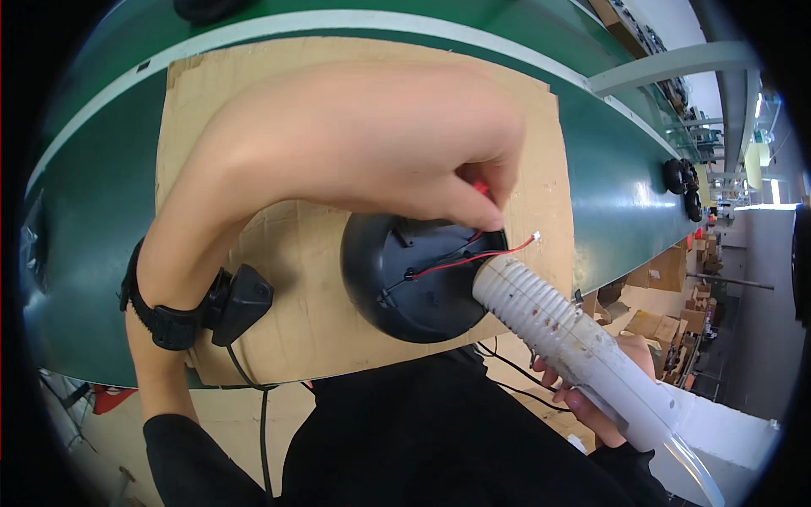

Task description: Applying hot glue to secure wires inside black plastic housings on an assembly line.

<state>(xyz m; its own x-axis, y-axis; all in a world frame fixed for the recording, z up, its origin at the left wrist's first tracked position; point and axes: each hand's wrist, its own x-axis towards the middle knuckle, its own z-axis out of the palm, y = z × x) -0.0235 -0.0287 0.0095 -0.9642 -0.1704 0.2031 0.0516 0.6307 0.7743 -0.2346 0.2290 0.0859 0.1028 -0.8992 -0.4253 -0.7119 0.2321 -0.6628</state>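
Observation:
A round black plastic shell [422, 313], hollow side up, lies on the cardboard. From it runs a red and black wire pair [465, 264] with a small white connector [536, 237] at its end. Over the shell's far right rim my left hand [405, 144] is closed in a pinch, blurred, with a small red thing [480, 186] partly showing between the fingers. My right hand [591, 410] grips a white tubular tool [583, 351] from below. The tool's ribbed end is at the shell's right rim, beside the wires; whether it touches cannot be told.
A cardboard sheet [296, 338] covers part of the green bench [93, 279]. A black strapped device [241, 304] sits on my left wrist, its cable hanging past the bench edge. Black round parts [683, 182] lie far right. Cardboard boxes [667, 270] stand beyond the bench.

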